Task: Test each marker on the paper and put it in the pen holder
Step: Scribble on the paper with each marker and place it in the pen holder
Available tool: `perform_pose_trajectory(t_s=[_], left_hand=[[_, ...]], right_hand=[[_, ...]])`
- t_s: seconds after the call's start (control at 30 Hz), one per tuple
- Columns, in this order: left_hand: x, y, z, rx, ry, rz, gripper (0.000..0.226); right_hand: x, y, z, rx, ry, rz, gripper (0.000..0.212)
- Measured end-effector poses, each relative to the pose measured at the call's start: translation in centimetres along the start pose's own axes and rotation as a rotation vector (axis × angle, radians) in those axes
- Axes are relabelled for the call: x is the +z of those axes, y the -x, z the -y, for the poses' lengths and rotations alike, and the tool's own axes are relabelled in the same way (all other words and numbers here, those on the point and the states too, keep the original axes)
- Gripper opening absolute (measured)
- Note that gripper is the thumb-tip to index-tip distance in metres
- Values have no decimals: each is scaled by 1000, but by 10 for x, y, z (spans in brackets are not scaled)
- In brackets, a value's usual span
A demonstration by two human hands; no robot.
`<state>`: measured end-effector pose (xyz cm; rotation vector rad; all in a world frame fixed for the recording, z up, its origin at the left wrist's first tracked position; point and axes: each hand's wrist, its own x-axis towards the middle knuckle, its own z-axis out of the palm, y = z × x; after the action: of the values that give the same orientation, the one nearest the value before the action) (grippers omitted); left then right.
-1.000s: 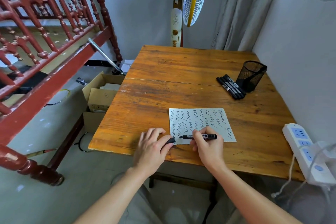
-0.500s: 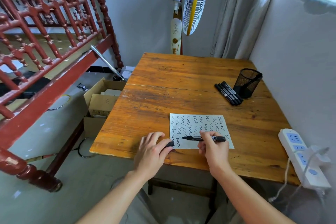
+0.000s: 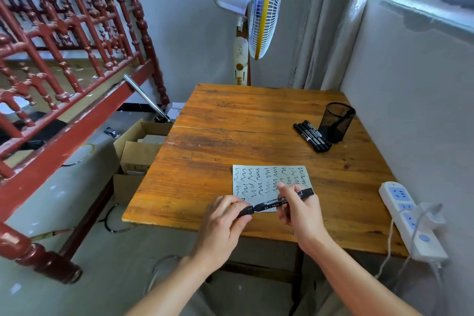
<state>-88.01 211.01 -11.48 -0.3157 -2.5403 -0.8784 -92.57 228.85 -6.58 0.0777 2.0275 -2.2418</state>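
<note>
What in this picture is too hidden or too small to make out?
Head view only:
- Marker tip: hidden where the cap in the left hand meets it.
- Marker label print: too small.
- Pen holder inside: dark mesh hides its contents.
- Paper near edge: behind the right hand.

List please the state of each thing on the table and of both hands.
marker: held in right hand, cap meeting its tip
cap: pinched by left hand
left hand: closed on the cap
right hand: closed on the marker
paper: flat, covered with squiggles
pen holder: upright, looks empty
spare markers: capped, lying beside the holder
</note>
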Motion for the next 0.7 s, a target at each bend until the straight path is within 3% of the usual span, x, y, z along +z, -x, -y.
perform_pose_trajectory(t_s=[0.13, 0.27, 0.4, 0.47, 0.6, 0.7], left_hand=[[1, 6, -16, 38, 71, 111, 28], [-4, 9, -36, -87, 261, 208, 18], [-6, 4, -53, -252, 450, 426, 27], [-2, 2, -57, -207, 361, 376, 27], [10, -1, -51, 64, 31, 192, 28], [14, -11, -45, 150, -88, 193, 31]], right_hand=[[-4, 9, -2, -28, 21, 74, 30], [-11, 16, -2, -15, 3, 68, 34], [-22, 20, 1, 19, 2, 70, 37], [-25, 20, 0, 32, -12, 49, 32], [-27, 17, -6, 112, -49, -23, 23], [-28, 10, -5, 158, -43, -18, 25]])
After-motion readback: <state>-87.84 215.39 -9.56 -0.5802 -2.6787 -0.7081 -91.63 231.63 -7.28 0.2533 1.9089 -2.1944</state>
